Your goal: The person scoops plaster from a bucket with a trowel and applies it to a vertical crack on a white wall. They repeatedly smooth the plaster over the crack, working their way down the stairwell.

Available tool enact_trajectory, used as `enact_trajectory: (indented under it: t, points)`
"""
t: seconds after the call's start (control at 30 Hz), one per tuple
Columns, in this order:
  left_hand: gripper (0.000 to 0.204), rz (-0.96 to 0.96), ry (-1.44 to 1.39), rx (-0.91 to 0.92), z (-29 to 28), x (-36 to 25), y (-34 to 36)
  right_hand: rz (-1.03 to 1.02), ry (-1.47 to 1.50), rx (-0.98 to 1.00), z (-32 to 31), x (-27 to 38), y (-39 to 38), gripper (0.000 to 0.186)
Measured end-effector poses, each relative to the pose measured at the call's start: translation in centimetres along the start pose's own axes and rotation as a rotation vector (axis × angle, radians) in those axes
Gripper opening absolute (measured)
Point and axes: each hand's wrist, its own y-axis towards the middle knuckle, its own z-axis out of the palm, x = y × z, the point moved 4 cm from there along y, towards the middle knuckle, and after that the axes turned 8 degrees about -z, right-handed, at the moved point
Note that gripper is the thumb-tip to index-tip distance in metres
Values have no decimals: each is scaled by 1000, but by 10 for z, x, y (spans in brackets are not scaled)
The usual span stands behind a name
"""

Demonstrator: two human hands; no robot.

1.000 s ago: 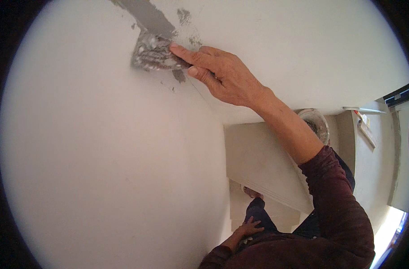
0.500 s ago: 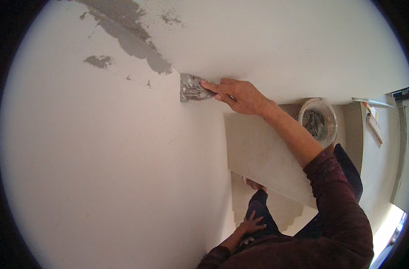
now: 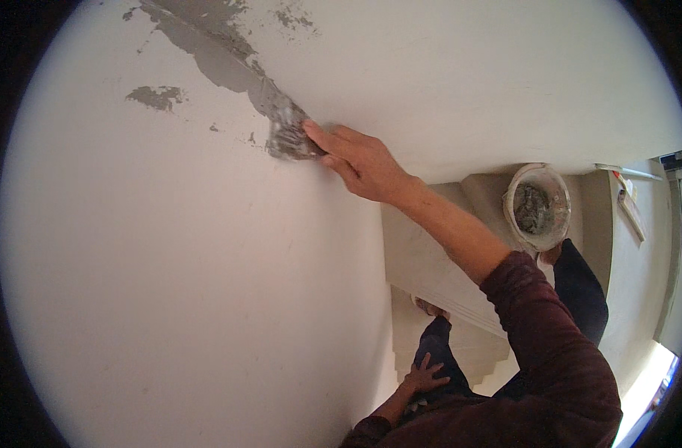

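Note:
My right hand (image 3: 363, 160) grips a putty knife (image 3: 290, 138), its wide blade smeared with grey filler. The blade lies against the white wall (image 3: 169, 246) at the lower end of a grey filler strip (image 3: 225, 63), which runs along the inner corner to the upper left. Slight motion blur softens the blade's edge. My left hand (image 3: 428, 375) rests on my thigh with its fingers spread and holds nothing. Smaller grey patches (image 3: 156, 97) mark the wall left of the strip.
A round, stained bucket (image 3: 537, 207) with grey filler inside stands on a stair landing beside my foot. Steps (image 3: 460, 347) drop away below, where my other foot stands. A long pale tool (image 3: 631, 215) lies on the ledge at the right.
My right hand has moved the putty knife left along the corner, onto the end of the grey strip. Filler now shows nearer my hand. My left hand stays on my thigh.

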Motion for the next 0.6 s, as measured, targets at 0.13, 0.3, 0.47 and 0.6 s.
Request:
enact_trajectory:
  t: [0.13,0.3,0.47,0.6]
  points:
    - [96,3,-12,4,-9,-2,-1,205,-135,296,-38,3,-36,55]
    - [95,60,63,42,-8,-2,11,167,-116,257,-80,48,-14,49]
    - [94,79,39,-42,-2,-4,14,-198,-153,10,-94,82,71,47]
    - [93,-107,-135,-11,-13,-17,-5,-268,-122,-20,-80,69,82,47]
